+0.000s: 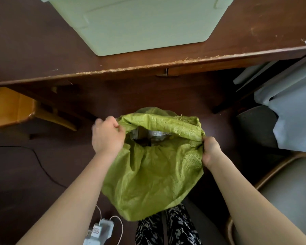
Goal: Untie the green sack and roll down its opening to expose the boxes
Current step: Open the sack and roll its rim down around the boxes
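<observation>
A green woven sack point(148, 174) stands on the dark floor in front of me, below the desk edge. Its mouth is open and the rim is folded outward along the far side. My left hand point(107, 136) grips the rim on the left side. On the right, my right hand point(210, 151) pinches the bunched rim. Through the opening I see part of the boxes point(148, 134), grey and brown with some white wrapping, mostly hidden by the sack's fabric.
A dark wooden desk point(166, 57) spans the top, with a pale green board point(140, 23) on it. A yellow wooden chair point(11, 108) is at left, a grey padded chair point(281, 191) at right. A power strip point(99, 232) with cables lies on the floor near my patterned trouser legs point(166, 228).
</observation>
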A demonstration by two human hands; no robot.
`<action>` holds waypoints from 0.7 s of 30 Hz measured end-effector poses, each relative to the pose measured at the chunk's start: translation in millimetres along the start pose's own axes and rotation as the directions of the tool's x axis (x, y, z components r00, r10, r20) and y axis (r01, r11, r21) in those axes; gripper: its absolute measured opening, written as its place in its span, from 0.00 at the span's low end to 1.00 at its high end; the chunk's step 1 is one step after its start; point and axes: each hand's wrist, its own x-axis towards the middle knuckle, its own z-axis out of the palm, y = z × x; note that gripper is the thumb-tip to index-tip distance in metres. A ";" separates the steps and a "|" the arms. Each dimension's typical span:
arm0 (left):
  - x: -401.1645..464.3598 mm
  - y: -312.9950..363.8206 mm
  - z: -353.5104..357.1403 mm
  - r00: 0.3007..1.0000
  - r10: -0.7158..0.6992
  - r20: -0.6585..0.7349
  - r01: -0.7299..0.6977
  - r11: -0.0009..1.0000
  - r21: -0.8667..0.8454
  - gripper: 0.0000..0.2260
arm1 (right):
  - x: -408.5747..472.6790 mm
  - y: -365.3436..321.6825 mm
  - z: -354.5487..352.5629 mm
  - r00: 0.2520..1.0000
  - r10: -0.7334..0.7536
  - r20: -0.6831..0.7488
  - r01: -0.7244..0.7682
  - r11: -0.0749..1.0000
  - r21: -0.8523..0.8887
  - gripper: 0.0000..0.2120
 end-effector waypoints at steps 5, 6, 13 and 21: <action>-37.2 4.2 -1.6 0.809 -0.298 0.506 0.026 0.880 0.475 0.37 | -10.1 0.1 3.1 0.996 -0.038 -0.086 0.044 0.996 0.074 0.18; -44.4 1.2 2.7 0.783 -0.319 0.534 0.008 0.864 0.504 0.39 | -10.5 0.6 3.1 0.995 -0.034 -0.092 0.041 0.996 0.078 0.19; -56.2 -33.4 61.7 0.701 -0.489 0.520 0.558 0.829 0.027 0.11 | -8.1 4.3 -7.8 0.996 0.018 -0.089 -0.011 0.997 0.077 0.19; -30.8 -59.8 53.2 0.532 -0.417 0.737 0.576 -0.459 -0.676 0.14 | -12.9 -9.8 -32.8 0.988 0.152 0.014 -0.152 0.967 0.205 0.21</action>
